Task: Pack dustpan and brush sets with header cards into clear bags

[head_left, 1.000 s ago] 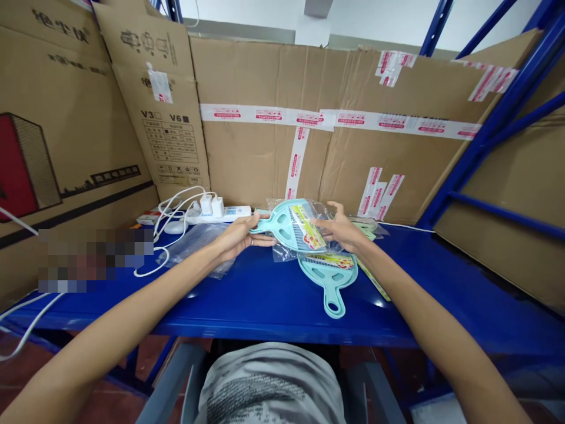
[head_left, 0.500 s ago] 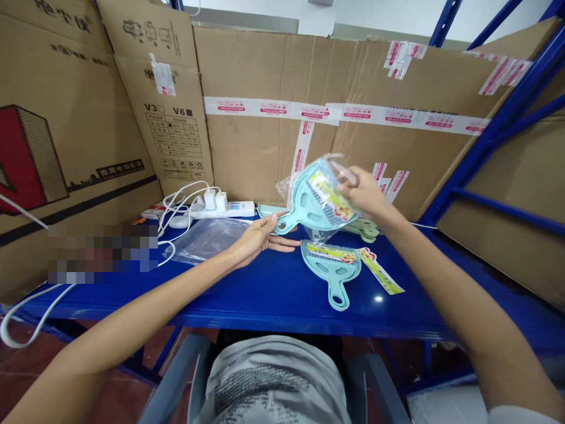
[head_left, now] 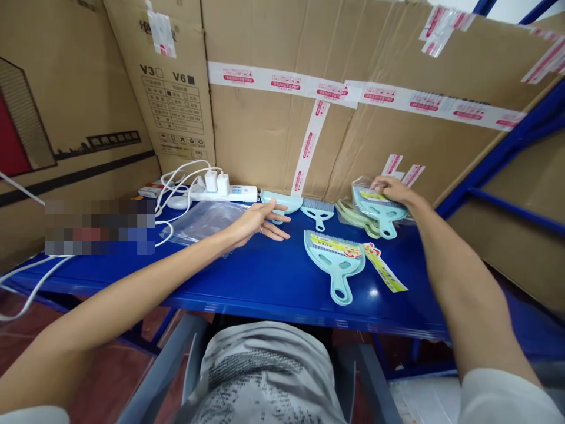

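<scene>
nearest the person, an unwrapped turquoise dustpan (head_left: pixel 339 268) lies on the blue tabletop (head_left: pixel 260 288), its yellow label hiding some bristles. a loose label strip (head_left: pixel 386 272) sits just beside it. farther in, the left hand (head_left: pixel 258 225) covers part of another turquoise dustpan (head_left: pixel 289 203); it has let go of the bagged dustpan (head_left: pixel 385 214) and its grip is wide open, fingers spread. at far right, that bagged one, held up a moment ago, now rests on half-hidden green pieces (head_left: pixel 359 219); the right hand's (head_left: pixel 394 189) grip is closed over its upper edge, thumb hard to make out.
</scene>
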The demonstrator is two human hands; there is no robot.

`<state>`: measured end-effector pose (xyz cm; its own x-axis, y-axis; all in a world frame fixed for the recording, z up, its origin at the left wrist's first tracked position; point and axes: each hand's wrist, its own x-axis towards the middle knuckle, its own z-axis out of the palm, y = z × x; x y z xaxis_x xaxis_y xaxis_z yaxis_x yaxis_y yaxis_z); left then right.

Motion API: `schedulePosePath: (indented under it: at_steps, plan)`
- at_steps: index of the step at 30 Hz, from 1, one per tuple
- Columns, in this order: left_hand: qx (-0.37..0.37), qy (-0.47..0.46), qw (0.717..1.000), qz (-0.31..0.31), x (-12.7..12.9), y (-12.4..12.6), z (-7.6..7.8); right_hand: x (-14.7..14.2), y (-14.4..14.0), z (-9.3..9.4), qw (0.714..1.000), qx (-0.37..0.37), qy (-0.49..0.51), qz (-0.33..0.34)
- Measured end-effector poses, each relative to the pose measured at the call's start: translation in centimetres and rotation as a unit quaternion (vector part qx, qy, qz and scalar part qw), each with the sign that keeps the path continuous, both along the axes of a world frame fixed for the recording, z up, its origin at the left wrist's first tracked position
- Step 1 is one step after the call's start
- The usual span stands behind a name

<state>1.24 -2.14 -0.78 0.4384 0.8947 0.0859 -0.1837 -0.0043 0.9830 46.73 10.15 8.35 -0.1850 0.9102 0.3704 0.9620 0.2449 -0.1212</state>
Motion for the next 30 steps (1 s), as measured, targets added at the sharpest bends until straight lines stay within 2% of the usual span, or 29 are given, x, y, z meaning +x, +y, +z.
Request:
schedulePosePath:
  at_steps: [4,7,9,11,13,15,17,22,26,30]
  plan:
    - [0.006,0.004,1.0,0.001,-0.1,0.1,-0.2,-0.5,2.5,-2.5,0.998,-0.054,-0.012,-0.014]
    - [0.011,0.006,1.0,0.003,-0.2,0.0,0.0,-1.4,2.2,-2.1,0.998,-0.05,-0.039,-0.03]
    - [0.014,0.006,1.0,0.006,-0.3,-0.1,0.2,-2.5,-0.1,-1.1,0.994,-0.007,-0.095,-0.051]
    - [0.016,0.005,1.0,0.007,-0.3,-0.2,0.3,-3.8,-3.9,0.1,0.984,0.039,-0.163,-0.064]
    - [0.015,0.001,1.0,0.004,-0.3,-0.2,0.3,-5.0,-8.4,0.6,0.978,0.017,-0.198,-0.055]
    - [0.01,-0.009,1.0,0.0,-0.3,-0.1,0.2,-5.6,-12.1,0.1,0.967,0.003,-0.25,-0.048]
    - [0.005,-0.014,1.0,0.0,-0.3,-0.1,0.0,-5.4,-13.8,-1.1,0.961,-0.008,-0.274,-0.033]
    - [0.016,0.016,1.0,0.014,-0.2,-0.3,0.2,-2.9,-12.5,-3.8,0.973,-0.003,-0.23,-0.035]
    - [0.019,0.023,0.999,0.011,-0.2,-0.2,0.1,-1.9,-12.2,-4.3,0.978,0.042,-0.205,-0.026]
    - [0.026,0.034,0.999,0.025,-0.1,0.0,0.0,-2.3,-12.4,-4.8,0.982,0.035,-0.185,-0.009]
